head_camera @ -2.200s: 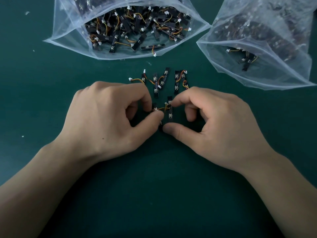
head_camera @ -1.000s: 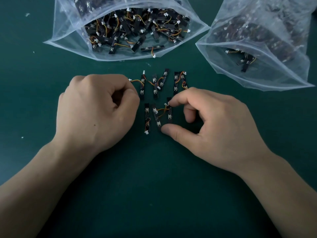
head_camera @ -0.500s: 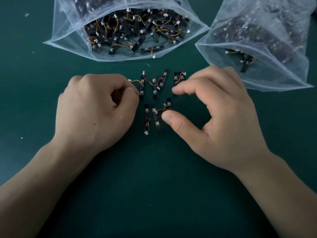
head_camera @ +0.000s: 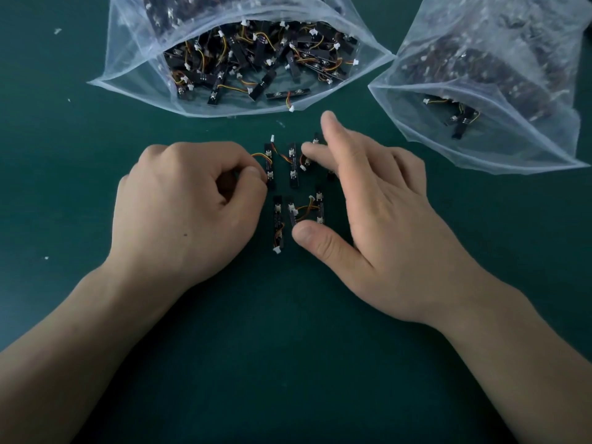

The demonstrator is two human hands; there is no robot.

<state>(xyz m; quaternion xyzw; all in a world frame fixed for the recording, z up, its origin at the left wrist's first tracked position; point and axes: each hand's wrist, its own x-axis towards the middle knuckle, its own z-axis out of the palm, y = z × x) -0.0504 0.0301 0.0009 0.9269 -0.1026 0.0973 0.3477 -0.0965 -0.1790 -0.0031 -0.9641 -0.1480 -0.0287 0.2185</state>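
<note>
**Two hands, two bags, two short rows of strips**

The loose circuit strips [head_camera: 278, 219] lie on the green table [head_camera: 288, 363] between the hands, in two rows. The near row has three. The far row shows two in full and a third partly hidden by fingers, and any more under the right hand cannot be counted. Each strip is a narrow black board with two small white parts and a thin orange-and-yellow wire ending in a white plug.

The left hand [head_camera: 189, 206] is curled, its thumb tip against the leftmost far strip. That strip's wire runs in behind the forefinger, so I cannot tell whether the grip has hold of it. The right hand [head_camera: 384, 213] has a slack grip with fingers spread. Its thumb rests at the near end of the middle near strip.

Two clear plastic bags lie beyond. The open bag [head_camera: 134, 75] is full of the same strips, and the second bag [head_camera: 480, 152] lies to its right.
</note>
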